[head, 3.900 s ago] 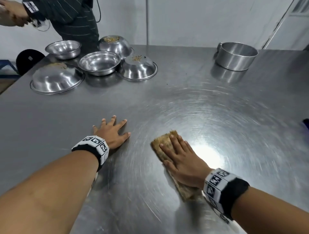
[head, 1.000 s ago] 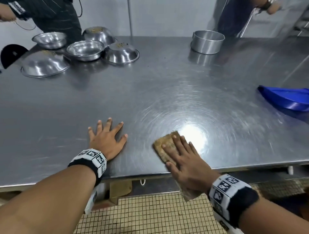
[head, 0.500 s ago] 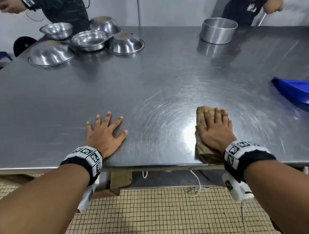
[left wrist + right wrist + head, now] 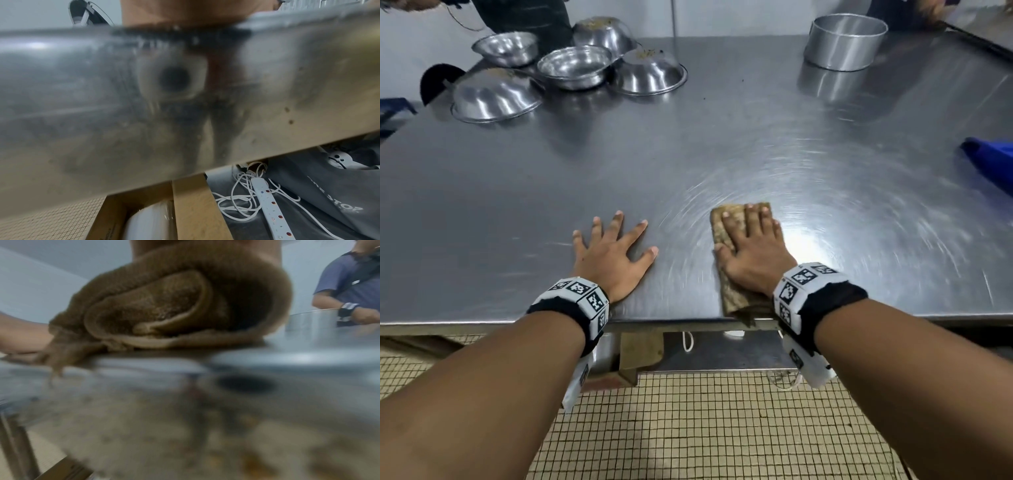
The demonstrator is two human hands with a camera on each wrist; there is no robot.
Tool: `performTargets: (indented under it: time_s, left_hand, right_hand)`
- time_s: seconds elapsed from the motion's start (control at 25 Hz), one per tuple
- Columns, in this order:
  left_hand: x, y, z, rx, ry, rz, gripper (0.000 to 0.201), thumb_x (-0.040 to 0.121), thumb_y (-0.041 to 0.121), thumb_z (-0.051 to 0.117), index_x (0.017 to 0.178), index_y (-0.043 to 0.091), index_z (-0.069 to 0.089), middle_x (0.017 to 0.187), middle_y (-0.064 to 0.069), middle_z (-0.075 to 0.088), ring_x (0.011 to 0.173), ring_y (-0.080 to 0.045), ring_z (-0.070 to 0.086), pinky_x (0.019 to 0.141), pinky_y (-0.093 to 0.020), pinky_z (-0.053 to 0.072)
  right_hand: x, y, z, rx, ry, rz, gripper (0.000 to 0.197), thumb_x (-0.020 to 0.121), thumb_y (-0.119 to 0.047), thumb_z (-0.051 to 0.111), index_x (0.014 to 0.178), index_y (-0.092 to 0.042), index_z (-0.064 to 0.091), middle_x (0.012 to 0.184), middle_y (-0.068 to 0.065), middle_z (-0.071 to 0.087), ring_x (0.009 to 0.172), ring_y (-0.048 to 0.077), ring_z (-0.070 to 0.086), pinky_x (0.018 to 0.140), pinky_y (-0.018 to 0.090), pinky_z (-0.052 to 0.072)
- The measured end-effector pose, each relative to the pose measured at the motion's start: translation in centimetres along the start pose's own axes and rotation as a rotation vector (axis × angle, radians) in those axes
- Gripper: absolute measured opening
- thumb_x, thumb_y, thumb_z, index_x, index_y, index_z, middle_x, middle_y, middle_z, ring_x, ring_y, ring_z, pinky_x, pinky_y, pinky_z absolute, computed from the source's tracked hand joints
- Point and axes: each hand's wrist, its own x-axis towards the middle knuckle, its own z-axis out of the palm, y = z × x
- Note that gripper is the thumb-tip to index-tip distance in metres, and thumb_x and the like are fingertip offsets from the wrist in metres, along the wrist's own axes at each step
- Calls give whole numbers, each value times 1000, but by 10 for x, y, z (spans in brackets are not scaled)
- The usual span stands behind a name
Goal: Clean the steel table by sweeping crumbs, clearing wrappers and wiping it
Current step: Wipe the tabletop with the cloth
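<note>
1. Cloth (image 4: 729,240), brown and coarse-woven, is folded into a long pad; in the right wrist view its rolled layers (image 4: 164,308) bulge at the table's near edge.
2. Right hand (image 4: 751,253) lies flat on the cloth, fingers straight and close together, pressing it to the steel table (image 4: 722,144) near the front edge.
3. Left hand (image 4: 613,253) rests palm down on bare steel beside it, fingers spread wide, holding nothing.
4. Brushed steel shows circular swirl marks and a bright glare just right of the cloth.
5. Steel bowls (image 4: 571,65), some upturned, cluster at the far left; a round steel tin (image 4: 844,41) stands far right; a blue plastic thing (image 4: 993,161) lies at the right edge.
6. Small beige floor tiles (image 4: 705,428) run below.
</note>
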Motion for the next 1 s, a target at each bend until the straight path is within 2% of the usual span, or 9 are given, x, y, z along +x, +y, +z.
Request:
performTargets:
  time_s: [0.24,0.32,0.44,0.6,0.76,0.88,1.0]
  left_hand:
    - [-4,-8,-1,-60,-13,58,61,90,69,31,146,46,30,163,5,14,150,-29,6,118,-57,-1]
    - [-15,-22,-2,-93,-14,96,66,85,70,28,146,44,32,163,5,16,150,-26,7,119,-55,0]
    - [-34,-64,-8,-37,11,109,79,76,75,16,147,44,31,162,3,19,149,-27,10,119,-54,2]
    - [-44,-127,-17,13,12,25,84,74,78,12,148,43,29,162,-1,18,149,-31,12,118,-56,5]
    - [-46,-138,-11,0,14,-30,81,76,77,9,149,46,24,163,1,14,149,-31,9,119,-54,5]
    - [-44,-139,-7,11,18,-39,76,79,76,9,149,48,21,163,3,11,149,-30,7,119,-53,4]
    - [-43,-141,-6,16,16,-33,67,87,74,17,149,48,19,164,4,10,150,-29,5,119,-53,3]
  right_hand:
    - [-54,-27,21,-61,7,-171,66,97,-56,18,154,-28,-2,159,12,-18,145,30,-22,118,43,-11]
    - [-73,-19,24,-56,7,-169,67,97,-58,18,154,-29,-1,159,10,-19,145,27,-23,118,40,-12]
    - [-87,-11,24,-77,14,-77,73,92,-67,11,154,-29,-2,160,10,-16,146,26,-20,117,40,-12]
    - [-79,-29,23,-70,77,48,77,90,-65,11,154,-25,4,161,13,-8,147,31,-13,117,41,-9]
    - [-58,-53,24,-29,84,148,70,94,-60,13,155,-27,-2,161,11,-13,147,31,-16,120,45,-6]
    - [-40,-84,28,0,71,127,67,96,-57,14,154,-30,-3,161,11,-14,146,33,-18,119,47,-8]
    - [-25,-123,36,10,54,57,64,96,-56,14,154,-34,-2,160,13,-14,145,35,-20,119,49,-9]
